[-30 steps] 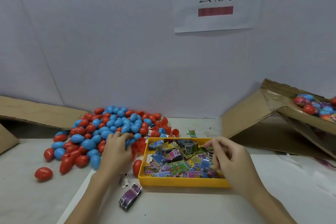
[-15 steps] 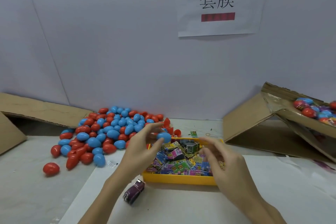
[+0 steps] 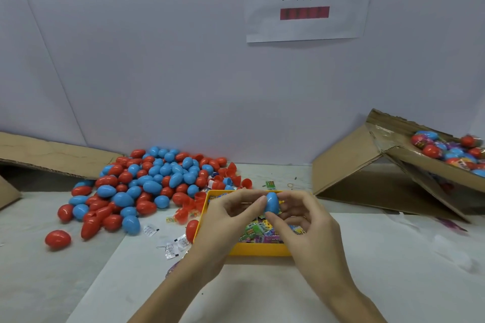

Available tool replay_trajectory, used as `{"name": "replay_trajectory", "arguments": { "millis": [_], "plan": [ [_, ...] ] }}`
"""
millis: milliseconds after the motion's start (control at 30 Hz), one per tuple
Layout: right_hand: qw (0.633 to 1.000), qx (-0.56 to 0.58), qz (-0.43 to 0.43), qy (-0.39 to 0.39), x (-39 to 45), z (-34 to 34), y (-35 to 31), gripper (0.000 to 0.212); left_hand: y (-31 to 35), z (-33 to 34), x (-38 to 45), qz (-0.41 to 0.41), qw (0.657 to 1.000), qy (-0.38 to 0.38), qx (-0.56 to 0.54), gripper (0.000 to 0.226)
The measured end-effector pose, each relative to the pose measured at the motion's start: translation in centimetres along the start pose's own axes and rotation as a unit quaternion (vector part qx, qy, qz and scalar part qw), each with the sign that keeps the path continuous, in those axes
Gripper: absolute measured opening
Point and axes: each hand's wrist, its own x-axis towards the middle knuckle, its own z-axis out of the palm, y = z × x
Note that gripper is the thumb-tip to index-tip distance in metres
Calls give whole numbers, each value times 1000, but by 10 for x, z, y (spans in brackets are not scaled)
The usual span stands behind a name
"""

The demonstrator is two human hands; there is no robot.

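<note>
The big pale flat surface (image 3: pixel 393 257) holds everything. At its far right corner a brown cardboard box (image 3: pixel 351 165) lies tipped on its side, with more coloured eggs up in it. By the far edge on the left sits a wide heap of red and blue plastic eggs (image 3: pixel 157 178). In the middle, closer to the near edge, is a yellow plastic tray (image 3: pixel 257 249) full of small bright paper packets (image 3: pixel 256 231). The left hand (image 3: pixel 228 220) and the right hand (image 3: pixel 309 223) meet in the air over the far side of the tray. Both are clamped on one small blue plastic egg (image 3: pixel 271 202). The left hand pinches its left side with curled fingers. The right hand holds it from the right, with the thumb tucked under it. The egg touches nothing else, only the fingers. I think this egg is very light and hollow, with a hard, smooth, shiny shell. That makes it slippery, so it could pop out if it is squeezed too hard at the tip. It likely opens into two halves, but no line round the middle shows here. The best place to hold it looks like one hand on each end, with soft fingertips on the fat part. A gentle pull or twist should do, and keeping it over the tray means a dropped egg cannot roll far.
</note>
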Motion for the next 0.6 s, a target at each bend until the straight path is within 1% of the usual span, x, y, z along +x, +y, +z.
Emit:
{"name": "replay_trajectory", "arguments": {
  "millis": [67,133,200,233,333,433,533,600],
  "plan": [
    [1000,0,9,4,0,0,3,40,1,4,-1,-9,1000,-30,-3,23],
    [1000,-8,15,-21,1,0,5,49,0,7,-2,-17,999,-38,-12,24],
    [998,-39,-12,-57,1,-1,6,55,-1,8,-2,-31,998,-33,-42,22],
    [996,-51,-28,-70,2,-2,6,54,-1,8,-1,-39,997,-33,-61,23],
    [994,-56,-42,-81,3,-4,6,40,-1,4,-1,-53,996,-38,-60,27],
    [997,-37,-4,-65,4,-3,5,25,-1,5,0,-55,997,-40,-26,33],
    [998,-21,28,-51,5,-3,6,21,-2,5,1,-49,998,-30,-23,39],
    [998,-15,33,-42,6,-3,7,18,-1,3,3,-50,997,-43,-34,38]
  ]
}}
